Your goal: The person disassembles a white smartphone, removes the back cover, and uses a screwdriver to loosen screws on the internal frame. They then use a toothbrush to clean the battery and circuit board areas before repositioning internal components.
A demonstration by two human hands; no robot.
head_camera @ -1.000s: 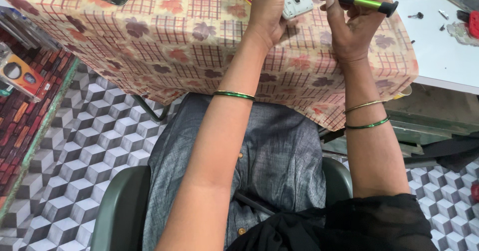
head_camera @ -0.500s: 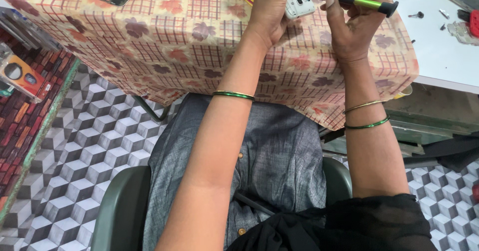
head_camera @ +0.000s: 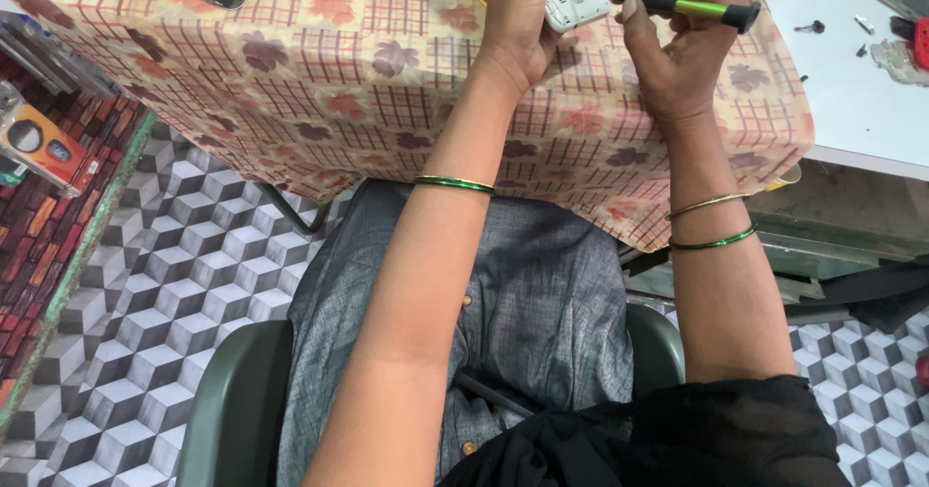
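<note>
The surface (head_camera: pixel 290 71) under the checked leaf-print cloth fills the upper part of the frame. At its top centre the left hand (head_camera: pixel 518 23) has its fingers closed around a small white plastic keypad phone (head_camera: pixel 573 5), light, stiff and probably slippery, best held by its edges. The right hand (head_camera: pixel 677 47) grips a thin black-and-green screwdriver (head_camera: pixel 677 5) with its tip on the phone. Compared with half a second ago, nothing has visibly moved.

Both forearms outstretched, left hand (head_camera: pixel 523 18) and right hand (head_camera: pixel 677 47) in closed grip.
</note>
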